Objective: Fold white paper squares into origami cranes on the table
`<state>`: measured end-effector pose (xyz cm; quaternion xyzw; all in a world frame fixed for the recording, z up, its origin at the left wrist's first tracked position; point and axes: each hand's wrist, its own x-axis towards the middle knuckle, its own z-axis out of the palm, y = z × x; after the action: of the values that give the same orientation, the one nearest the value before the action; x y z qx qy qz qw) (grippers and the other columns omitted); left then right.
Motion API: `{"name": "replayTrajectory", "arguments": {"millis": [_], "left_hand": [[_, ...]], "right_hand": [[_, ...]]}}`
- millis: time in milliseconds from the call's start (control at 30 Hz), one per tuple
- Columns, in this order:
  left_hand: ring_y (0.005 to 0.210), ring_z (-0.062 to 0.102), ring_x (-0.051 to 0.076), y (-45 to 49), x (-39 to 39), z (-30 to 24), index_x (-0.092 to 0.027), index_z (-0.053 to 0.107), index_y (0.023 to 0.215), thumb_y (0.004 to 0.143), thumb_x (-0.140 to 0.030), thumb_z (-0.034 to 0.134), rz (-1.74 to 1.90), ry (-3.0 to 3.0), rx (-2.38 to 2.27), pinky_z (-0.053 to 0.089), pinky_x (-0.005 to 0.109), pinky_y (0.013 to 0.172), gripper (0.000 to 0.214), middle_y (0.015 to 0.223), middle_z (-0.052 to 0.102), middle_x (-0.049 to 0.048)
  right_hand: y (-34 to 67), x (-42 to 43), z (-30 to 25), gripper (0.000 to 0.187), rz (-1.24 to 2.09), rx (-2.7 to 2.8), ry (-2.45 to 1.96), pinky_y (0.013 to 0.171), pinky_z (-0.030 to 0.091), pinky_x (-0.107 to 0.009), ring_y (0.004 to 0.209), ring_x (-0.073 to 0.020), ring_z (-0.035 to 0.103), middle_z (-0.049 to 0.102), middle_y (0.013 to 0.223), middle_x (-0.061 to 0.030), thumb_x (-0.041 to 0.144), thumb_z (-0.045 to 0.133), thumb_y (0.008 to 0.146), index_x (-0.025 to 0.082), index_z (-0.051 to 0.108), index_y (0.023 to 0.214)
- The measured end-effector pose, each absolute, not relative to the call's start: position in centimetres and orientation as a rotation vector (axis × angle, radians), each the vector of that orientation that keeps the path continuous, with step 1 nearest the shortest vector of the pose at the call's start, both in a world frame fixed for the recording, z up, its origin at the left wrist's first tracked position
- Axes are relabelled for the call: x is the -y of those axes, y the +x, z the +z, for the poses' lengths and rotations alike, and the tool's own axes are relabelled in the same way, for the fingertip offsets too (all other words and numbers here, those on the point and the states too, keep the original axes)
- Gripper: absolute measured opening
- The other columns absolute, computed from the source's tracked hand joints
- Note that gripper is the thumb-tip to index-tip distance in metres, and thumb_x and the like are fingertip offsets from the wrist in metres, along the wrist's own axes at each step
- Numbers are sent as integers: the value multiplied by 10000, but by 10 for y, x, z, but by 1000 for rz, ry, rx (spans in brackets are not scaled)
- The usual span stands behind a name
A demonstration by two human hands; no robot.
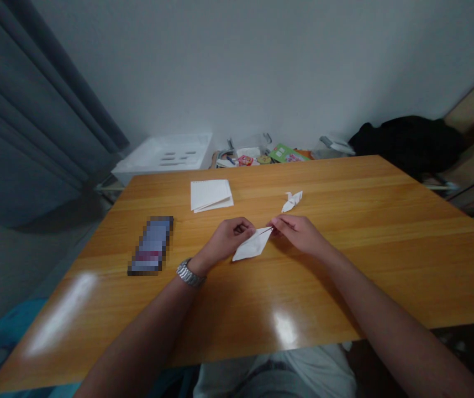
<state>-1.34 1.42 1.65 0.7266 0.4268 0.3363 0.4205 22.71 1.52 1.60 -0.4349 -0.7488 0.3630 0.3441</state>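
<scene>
On our table [365, 265], the stack of paper [211, 195] lies left of the origami crane [291, 202]. Both lie behind the folded sheet [252, 246] we hold.

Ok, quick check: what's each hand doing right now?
Left hand: closed, pinching the folded white paper.
Right hand: closed, pinching the pointed end of the same paper.

No words, numbers or brand names can be read anywhere in this view. Beyond the far edge of the wooden table [369, 243], a green printed packet [287, 153] carries small markings, perhaps pictures or lettering, too small and dim to make out. On the table's left side, a pixelated flat object [151, 245] has its surface hidden, and the folded white paper [252, 246] shows no visible print.
</scene>
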Motion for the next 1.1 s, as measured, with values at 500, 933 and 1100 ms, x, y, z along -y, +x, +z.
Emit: {"name": "replayTrajectory", "arguments": {"millis": [500,933,1100], "left_hand": [[736,613,126,-12,-13,14,-138,690,899,902,-358,652,854,1813,-1036,461,226,659,223,844,705,42],[683,605,120,-10,-12,19,-132,698,855,881,-363,676,899,1767,-1066,457,216,625,233,798,704,38],[719,633,127,-9,-9,16,-139,709,895,902,-379,667,879,1769,-996,462,215,633,244,821,722,42]], "right_hand": [[223,-11,20,296,846,2132,-1158,675,437,-272,756,-184,658,745,835,-42,382,530,979,181,731,897],[219,-12,10,261,968,1971,-1077,733,471,-289,822,-198,665,745,922,-47,411,582,945,191,720,957],[212,-5,14,225,943,2019,-1108,705,457,-283,787,-191,656,747,869,-40,376,601,928,195,733,918]]}}
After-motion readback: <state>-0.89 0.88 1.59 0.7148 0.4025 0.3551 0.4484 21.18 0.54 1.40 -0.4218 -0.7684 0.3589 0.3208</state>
